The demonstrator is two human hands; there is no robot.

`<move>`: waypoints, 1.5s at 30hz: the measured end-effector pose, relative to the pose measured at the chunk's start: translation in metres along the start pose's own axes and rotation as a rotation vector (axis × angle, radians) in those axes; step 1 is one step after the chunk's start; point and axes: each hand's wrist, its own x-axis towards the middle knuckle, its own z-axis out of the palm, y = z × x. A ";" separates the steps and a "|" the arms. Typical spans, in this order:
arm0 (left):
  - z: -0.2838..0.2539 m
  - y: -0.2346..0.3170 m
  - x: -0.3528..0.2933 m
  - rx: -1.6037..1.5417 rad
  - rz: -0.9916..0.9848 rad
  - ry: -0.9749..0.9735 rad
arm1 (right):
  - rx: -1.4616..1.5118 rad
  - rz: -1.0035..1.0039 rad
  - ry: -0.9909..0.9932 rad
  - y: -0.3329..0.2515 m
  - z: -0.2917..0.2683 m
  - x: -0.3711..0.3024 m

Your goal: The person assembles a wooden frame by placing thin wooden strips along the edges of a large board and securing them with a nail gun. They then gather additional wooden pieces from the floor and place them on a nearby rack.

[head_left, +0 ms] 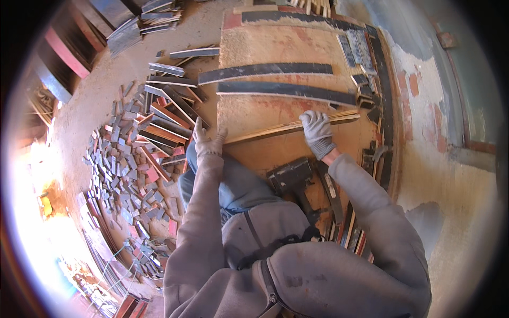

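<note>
A long, narrow strip of plywood (265,131), its pale layered edge facing up, lies slanted across the wooden worktable. My right hand (316,130), in a grey knitted glove, is closed around it towards its right end. Beside its left end, just off the table edge, my gloved left hand (208,143) has its fingers spread and grips nothing. Between my lap and the strip sits a dark, boxy tool (290,175); its kind is unclear. Beyond the strip are a dark-faced plywood strip (286,90) and a second dark strip (265,71), both lying flat on the table.
Left of the worktable (297,47), long offcuts (167,122) lie heaped on the floor, with a pile of small cut blocks (119,169) beyond. Short pieces (360,50) line the table's right side, near a worn wall (419,106). Boards (66,50) stand at the far left.
</note>
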 end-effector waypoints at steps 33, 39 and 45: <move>0.001 0.042 -0.013 0.476 -0.164 -0.006 | 1.529 1.184 0.054 0.109 -0.078 -0.155; -0.007 0.057 -0.016 0.467 -0.210 -0.057 | 1.027 0.797 -0.135 0.109 -0.107 -0.166; -0.014 0.031 0.004 0.029 -0.275 -0.161 | 1.294 0.869 0.011 0.116 -0.120 -0.191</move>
